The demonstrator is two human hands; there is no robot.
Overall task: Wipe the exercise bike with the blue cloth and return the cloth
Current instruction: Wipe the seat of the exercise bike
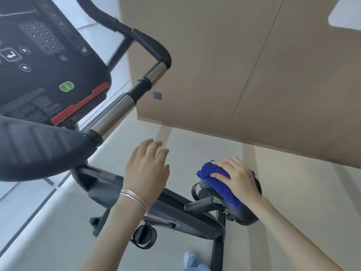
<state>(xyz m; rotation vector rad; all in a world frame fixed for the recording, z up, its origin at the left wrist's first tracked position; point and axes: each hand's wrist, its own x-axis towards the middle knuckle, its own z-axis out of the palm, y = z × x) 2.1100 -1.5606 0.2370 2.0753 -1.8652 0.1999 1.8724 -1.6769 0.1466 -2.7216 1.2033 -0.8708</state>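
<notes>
Treadmill console (45, 55) and handrail (125, 102) crowd upper left. Left hand (146, 169) hovers spread, empty (bracelets on wrist). Right hand (236, 178) presses flat on blue cloth (218, 184) atop exercise bike (185, 216) seat.

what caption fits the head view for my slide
Right hand presses the blue cloth onto the bike seat; left hand hovers open, empty.

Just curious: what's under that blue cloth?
The blue cloth lies on the black bike saddle, pressed down by the right hand. The saddle's top beneath the cloth is covered, so its condition can't be seen.
</notes>
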